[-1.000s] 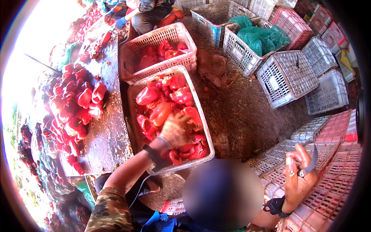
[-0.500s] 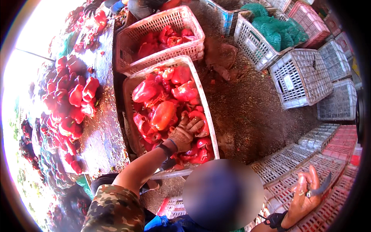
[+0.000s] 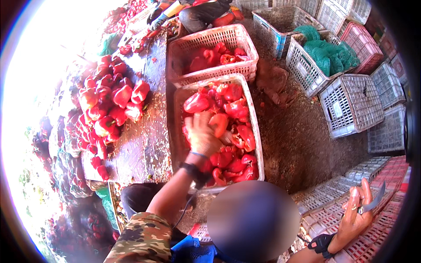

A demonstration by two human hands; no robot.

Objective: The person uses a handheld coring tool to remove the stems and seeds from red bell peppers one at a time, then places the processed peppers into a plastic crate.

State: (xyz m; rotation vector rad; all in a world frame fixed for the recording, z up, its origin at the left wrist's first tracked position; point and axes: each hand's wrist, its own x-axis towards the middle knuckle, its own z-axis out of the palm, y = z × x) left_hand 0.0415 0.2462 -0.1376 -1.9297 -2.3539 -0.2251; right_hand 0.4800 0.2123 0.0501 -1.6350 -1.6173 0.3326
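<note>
My left hand (image 3: 201, 133), in a tan work glove and blurred by motion, is over the near crate (image 3: 258, 153) with its fingers apart against the red bell peppers (image 3: 232, 164). Many of these peppers look cut or broken open. An orange-red pepper (image 3: 219, 124) lies beside the thumb. Away from the crate at the lower right, my bare right hand (image 3: 356, 215) is raised, closed around a small knife with a curved blade (image 3: 375, 198). Part of its handle is hidden by the fingers.
On the table (image 3: 144, 144) at left lies a heap of whole red peppers (image 3: 109, 101). A second pepper crate (image 3: 215, 72) stands beyond the near one. Another person's gloved hand (image 3: 158, 21) shows at the top. Stacked crates (image 3: 351, 105) and green netting (image 3: 329, 52) are at right.
My left hand has moved from the crate's right side toward its left side, across the peppers. The view has shifted, so the crates and table appear farther right. The right hand still holds the knife.
</note>
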